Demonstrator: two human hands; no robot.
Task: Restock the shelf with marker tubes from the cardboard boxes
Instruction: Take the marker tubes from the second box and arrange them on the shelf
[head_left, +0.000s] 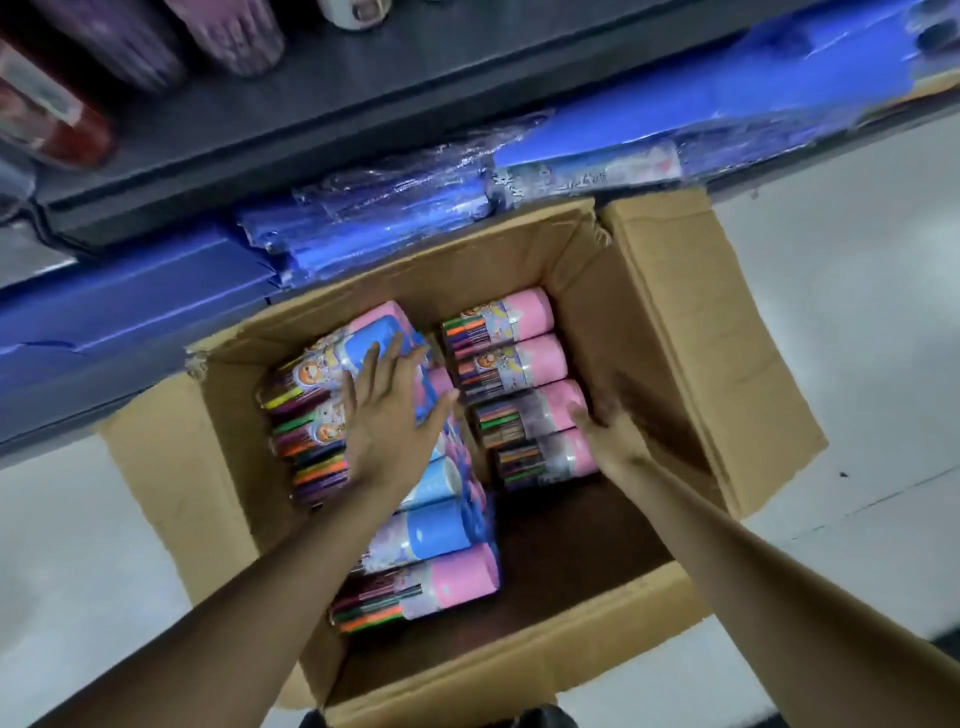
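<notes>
An open cardboard box (670, 332) sits on the floor under the shelf (291, 130). Inside lie marker tubes with pink and blue caps. A wrapped pack of tubes (322, 384) lies at the left of the box, and my left hand (389, 415) rests on top of it with fingers spread and straight. A row of pink-capped tubes (519, 384) lies at the right. My right hand (608, 421) reaches down beside the lowest pink tubes, blurred, with fingers loosely curled and nothing clearly in them. More tubes (431, 566) lie near the front.
Blue plastic-wrapped packs (395, 218) fill the lower shelf behind the box. Purple tubes (228, 36) and a red item (52, 119) stand on the dark upper shelf. The box flaps spread out over the pale floor (857, 312).
</notes>
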